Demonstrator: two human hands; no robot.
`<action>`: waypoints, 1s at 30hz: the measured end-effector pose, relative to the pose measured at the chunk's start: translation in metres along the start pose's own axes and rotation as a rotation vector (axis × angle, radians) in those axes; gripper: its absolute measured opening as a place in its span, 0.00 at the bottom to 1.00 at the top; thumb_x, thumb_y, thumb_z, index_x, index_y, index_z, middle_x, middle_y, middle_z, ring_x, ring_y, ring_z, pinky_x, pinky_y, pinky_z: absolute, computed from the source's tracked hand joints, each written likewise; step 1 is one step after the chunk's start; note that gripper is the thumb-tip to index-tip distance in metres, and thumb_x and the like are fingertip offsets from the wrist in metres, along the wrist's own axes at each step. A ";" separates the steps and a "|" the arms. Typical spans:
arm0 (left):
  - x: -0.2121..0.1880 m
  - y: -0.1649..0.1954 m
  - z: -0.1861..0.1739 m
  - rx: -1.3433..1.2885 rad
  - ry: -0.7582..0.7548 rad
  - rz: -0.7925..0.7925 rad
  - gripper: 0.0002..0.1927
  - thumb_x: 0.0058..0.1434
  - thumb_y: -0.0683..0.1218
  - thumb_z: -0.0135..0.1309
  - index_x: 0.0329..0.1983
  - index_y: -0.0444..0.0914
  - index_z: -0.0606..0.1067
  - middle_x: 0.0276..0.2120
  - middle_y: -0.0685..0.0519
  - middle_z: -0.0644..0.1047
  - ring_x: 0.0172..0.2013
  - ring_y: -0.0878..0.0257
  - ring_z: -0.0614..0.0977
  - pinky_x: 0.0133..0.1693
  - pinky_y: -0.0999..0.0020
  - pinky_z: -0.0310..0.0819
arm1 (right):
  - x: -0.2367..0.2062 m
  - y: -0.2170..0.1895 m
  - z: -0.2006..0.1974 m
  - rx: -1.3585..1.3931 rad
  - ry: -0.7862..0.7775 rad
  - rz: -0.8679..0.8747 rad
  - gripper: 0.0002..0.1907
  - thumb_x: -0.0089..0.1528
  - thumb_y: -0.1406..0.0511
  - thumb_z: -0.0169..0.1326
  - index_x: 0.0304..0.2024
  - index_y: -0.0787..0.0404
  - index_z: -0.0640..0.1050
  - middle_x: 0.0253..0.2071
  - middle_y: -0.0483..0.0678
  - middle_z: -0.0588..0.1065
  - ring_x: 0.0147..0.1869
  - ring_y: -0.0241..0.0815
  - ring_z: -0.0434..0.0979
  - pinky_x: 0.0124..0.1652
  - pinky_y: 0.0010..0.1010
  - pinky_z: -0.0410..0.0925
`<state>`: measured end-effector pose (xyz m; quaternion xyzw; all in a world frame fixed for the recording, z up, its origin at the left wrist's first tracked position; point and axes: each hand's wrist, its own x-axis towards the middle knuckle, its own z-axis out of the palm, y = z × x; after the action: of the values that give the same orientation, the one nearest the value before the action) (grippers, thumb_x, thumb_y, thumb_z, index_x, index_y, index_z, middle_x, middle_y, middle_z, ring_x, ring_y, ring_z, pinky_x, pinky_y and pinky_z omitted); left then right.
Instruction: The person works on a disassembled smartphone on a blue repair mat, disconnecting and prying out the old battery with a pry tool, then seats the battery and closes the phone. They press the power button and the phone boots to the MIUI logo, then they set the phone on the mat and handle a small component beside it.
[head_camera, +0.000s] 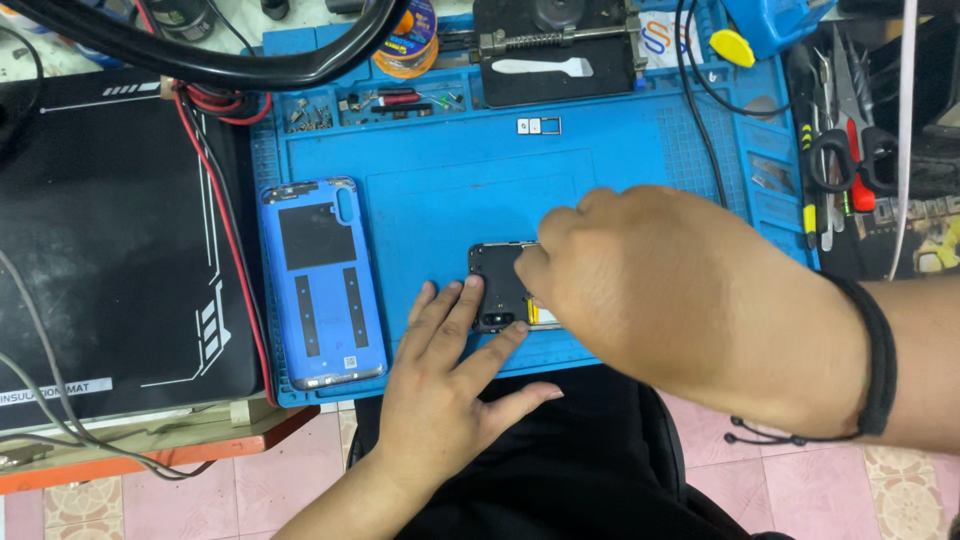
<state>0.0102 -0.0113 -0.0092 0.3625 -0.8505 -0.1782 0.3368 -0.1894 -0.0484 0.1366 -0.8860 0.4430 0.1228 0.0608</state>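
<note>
Black opened phone (500, 285) (back off) is pinned by flat left hand (445, 385); right hand (680, 290) fingers pinch inside, could slip and scratch parts.

A phone (505, 288) lies on the near middle of a work mat (620, 150). The left hand (440, 390) rests on its near edge; the right hand (680, 300) covers its right side. Left of it on the mat lies a back cover (322, 283). Behind, a SIM tray (538, 126) lies mid-mat, screws (308, 115) in the far-left compartments. Tweezers and scissors (835, 150) lie right of the mat, a pad (110, 240) left.
</note>
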 end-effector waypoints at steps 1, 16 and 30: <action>0.001 0.000 0.000 -0.007 -0.001 -0.007 0.31 0.48 0.65 0.69 0.48 0.41 0.81 0.58 0.32 0.73 0.60 0.35 0.74 0.64 0.37 0.63 | 0.000 0.000 0.001 0.004 0.045 -0.020 0.08 0.51 0.64 0.59 0.33 0.60 0.78 0.27 0.48 0.74 0.36 0.49 0.77 0.34 0.38 0.71; 0.015 0.016 -0.019 -0.334 0.170 -0.165 0.12 0.56 0.43 0.69 0.42 0.36 0.82 0.42 0.50 0.82 0.46 0.54 0.82 0.46 0.64 0.77 | -0.056 0.039 0.049 0.797 0.386 0.161 0.14 0.52 0.63 0.69 0.40 0.58 0.85 0.34 0.43 0.80 0.37 0.35 0.79 0.33 0.23 0.72; 0.011 0.012 -0.016 -0.573 0.110 -0.227 0.06 0.58 0.38 0.66 0.37 0.35 0.81 0.37 0.51 0.83 0.42 0.60 0.85 0.46 0.68 0.78 | -0.069 0.026 0.074 0.841 0.519 0.191 0.13 0.51 0.65 0.69 0.38 0.60 0.85 0.35 0.46 0.81 0.37 0.37 0.82 0.34 0.24 0.73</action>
<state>0.0095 -0.0121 0.0140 0.3545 -0.7004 -0.4271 0.4488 -0.2614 0.0050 0.0843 -0.7416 0.5338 -0.2858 0.2888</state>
